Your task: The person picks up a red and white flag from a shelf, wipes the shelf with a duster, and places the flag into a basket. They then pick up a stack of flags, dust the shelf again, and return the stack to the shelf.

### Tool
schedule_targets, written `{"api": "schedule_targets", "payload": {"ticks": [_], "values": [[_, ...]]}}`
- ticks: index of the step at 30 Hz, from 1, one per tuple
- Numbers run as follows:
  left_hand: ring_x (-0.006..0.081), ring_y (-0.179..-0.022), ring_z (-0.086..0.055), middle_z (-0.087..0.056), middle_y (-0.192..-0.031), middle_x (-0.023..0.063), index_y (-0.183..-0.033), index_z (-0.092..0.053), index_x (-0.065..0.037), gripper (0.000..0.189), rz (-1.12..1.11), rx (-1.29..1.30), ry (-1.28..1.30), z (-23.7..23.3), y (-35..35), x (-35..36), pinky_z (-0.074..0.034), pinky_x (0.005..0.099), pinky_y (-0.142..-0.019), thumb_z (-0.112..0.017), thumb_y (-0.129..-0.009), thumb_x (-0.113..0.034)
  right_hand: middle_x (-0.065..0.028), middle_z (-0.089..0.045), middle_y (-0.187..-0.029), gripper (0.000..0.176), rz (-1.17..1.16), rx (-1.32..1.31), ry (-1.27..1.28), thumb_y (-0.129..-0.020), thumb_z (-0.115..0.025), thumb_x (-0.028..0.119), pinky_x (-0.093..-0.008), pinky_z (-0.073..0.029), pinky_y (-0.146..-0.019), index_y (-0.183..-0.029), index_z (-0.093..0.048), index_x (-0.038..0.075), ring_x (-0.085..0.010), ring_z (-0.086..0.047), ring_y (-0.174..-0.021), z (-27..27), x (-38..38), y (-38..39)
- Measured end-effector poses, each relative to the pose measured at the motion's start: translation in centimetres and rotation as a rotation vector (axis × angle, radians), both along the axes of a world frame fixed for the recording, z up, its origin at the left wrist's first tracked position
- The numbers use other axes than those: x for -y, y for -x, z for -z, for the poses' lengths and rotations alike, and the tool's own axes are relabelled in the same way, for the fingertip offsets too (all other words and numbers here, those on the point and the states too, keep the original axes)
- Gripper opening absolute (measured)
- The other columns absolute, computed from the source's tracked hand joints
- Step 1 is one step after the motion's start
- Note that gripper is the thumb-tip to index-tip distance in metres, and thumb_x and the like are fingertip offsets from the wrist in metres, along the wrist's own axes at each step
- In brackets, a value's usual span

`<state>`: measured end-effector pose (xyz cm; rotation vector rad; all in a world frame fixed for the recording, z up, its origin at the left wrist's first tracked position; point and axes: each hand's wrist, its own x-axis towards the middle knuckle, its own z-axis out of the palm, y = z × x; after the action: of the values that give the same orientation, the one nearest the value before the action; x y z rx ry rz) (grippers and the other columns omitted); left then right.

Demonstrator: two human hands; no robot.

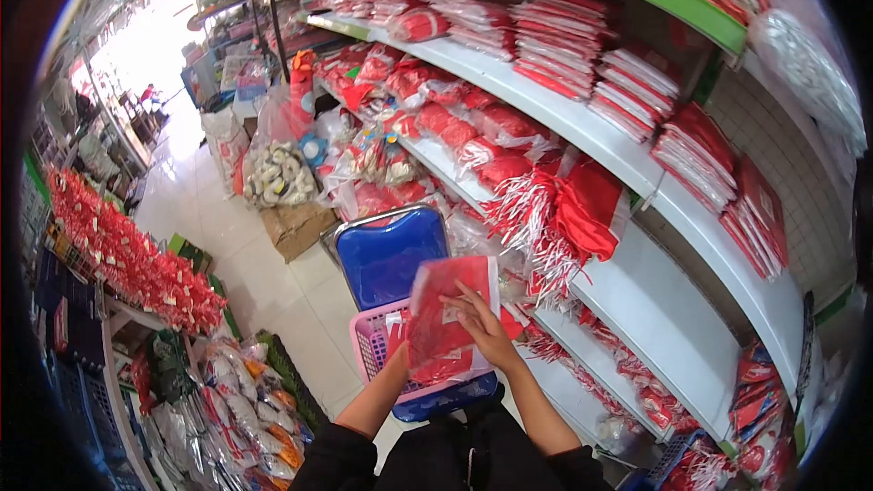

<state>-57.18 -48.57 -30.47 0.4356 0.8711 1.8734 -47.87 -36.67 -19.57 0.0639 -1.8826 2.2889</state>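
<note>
A clear plastic packet of folded red cloth [446, 314] is held up in front of me. My right hand [486, 327] lies on its front, fingers spread over the plastic. My left hand is hidden behind the packet; only its forearm [377, 395] shows, reaching up under the lower left corner. Just below and behind the packet is a pink plastic basket [373, 341] with more red items in it, resting on a blue plastic chair [391, 255].
White curved shelves [673, 209] on the right carry stacks of red and white packets, with red tasselled cloth [568, 214] hanging over an edge. A cardboard box [298, 227] and bagged goods stand on the tiled aisle. Red items line a rack [127, 259] at left.
</note>
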Motion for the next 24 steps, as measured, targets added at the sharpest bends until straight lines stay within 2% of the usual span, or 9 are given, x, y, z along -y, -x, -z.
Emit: {"api": "schedule_targets", "payload": {"ticks": [1,4,8,11,14,15,18,19,24], "values": [[0.0264,-0.121,-0.043,-0.041,-0.134,0.0147,-0.136,-0.032,-0.005,0.069,0.046,0.003,-0.016,-0.9,-0.2,-0.3,-0.034,0.04,-0.102,-0.029,-0.091,-0.058,-0.0123,-0.051,-0.124,0.043,0.055,-0.015,-0.082,-0.089,-0.054,0.011,-0.0325,-0.033,-0.099,-0.13,-0.043,0.004,-0.02,-0.045,-0.118,0.0,-0.8,-0.3],[0.0264,-0.12,-0.044,-0.042,-0.133,0.0147,-0.135,-0.033,-0.005,0.068,0.143,0.02,-0.03,-2.8,-1.0,-1.3,-0.035,0.0403,-0.102,-0.03,-0.091,-0.057,-0.0124,-0.052,-0.121,0.042,0.449,-0.128,-0.564,-0.084,-0.059,0.009,-0.0331,-0.033,-0.099,-0.123,-0.048,0.002,-0.0209,-0.046,-0.116,-1.0,-3.5,-2.6],[0.0264,-0.119,-0.045,-0.044,-0.132,0.0148,-0.134,-0.034,-0.005,0.066,0.246,0.041,-0.044,-5.2,-1.8,-3.4,-0.036,0.0408,-0.101,-0.031,-0.092,-0.055,-0.0121,-0.054,-0.115,0.038,1.02,-0.129,-0.817,-0.083,-0.061,0.013,-0.0337,-0.037,-0.094,-0.118,-0.051,0.002,-0.0236,-0.049,-0.11,-0.6,-8.9,-7.4],[0.0264,-0.118,-0.046,-0.045,-0.13,0.0148,-0.134,-0.035,-0.004,0.065,0.315,0.053,-0.049,-7.1,-2.7,-6.0,-0.036,0.0411,-0.1,-0.031,-0.092,-0.054,-0.0121,-0.052,-0.121,0.039,0.874,0.176,-0.001,-0.087,-0.058,0.016,-0.0338,-0.035,-0.097,-0.122,-0.048,0.003,-0.0234,-0.047,-0.114,-1.7,-12.9,-11.8],[0.0263,-0.117,-0.047,-0.046,-0.129,0.0149,-0.133,-0.036,-0.004,0.064,0.392,0.066,-0.054,-9.1,-4.4,-9.5,-0.037,0.0414,-0.1,-0.032,-0.092,-0.053,-0.0103,-0.05,-0.125,0.045,0.525,0.18,0.613,-0.089,-0.055,0.02,-0.0312,-0.037,-0.096,-0.129,-0.042,0.001,-0.0192,-0.048,-0.114,-1.6,-16.0,-16.5],[0.0263,-0.117,-0.048,-0.047,-0.129,0.0149,-0.133,-0.036,-0.004,0.064,0.415,0.069,-0.057,-9.9,-5.1,-10.8,-0.037,0.0415,-0.1,-0.032,-0.092,-0.053,-0.0104,-0.05,-0.125,0.052,0.563,0.215,0.621,-0.087,-0.059,0.016,-0.0293,-0.039,-0.094,-0.132,-0.039,0.0,-0.0174,-0.049,-0.112,-2.3,-16.2,-18.3],[0.0263,-0.116,-0.048,-0.048,-0.128,0.015,-0.132,-0.037,-0.004,0.063,0.485,0.091,-0.06,-11.9,-7.7,-14.4,-0.038,0.0419,-0.099,-0.033,-0.092,-0.052,-0.0103,-0.053,-0.122,0.052,0.786,0.094,0.356,-0.085,-0.059,0.012,-0.0287,-0.041,-0.091,-0.131,-0.039,0.0,-0.0174,-0.052,-0.109,-4.1,-16.6,-23.1],[0.0263,-0.116,-0.049,-0.048,-0.127,0.015,-0.132,-0.037,-0.003,0.062,0.507,0.094,-0.059,-12.6,-8.6,-15.7,-0.038,0.042,-0.099,-0.033,-0.093,-0.052,-0.0102,-0.055,-0.119,0.051,0.821,0.038,0.37,-0.084,-0.059,0.007,-0.0279,-0.042,-0.089,-0.13,-0.04,0.0,-0.0169,-0.054,-0.105,-5.2,-17.0,-24.9],[0.0263,-0.114,-0.05,-0.05,-0.126,0.0151,-0.131,-0.038,-0.003,0.061,0.591,0.151,-0.061,-15.5,-14.6,-22.4,-0.039,0.0425,-0.098,-0.034,-0.093,-0.05,-0.009,-0.056,-0.117,0.048,1.019,-0.119,0.32,-0.083,-0.057,0.002,-0.0278,-0.044,-0.086,-0.128,-0.041,0.001,-0.0161,-0.056,-0.102,-7.3,-20.6,-35.4]]}}
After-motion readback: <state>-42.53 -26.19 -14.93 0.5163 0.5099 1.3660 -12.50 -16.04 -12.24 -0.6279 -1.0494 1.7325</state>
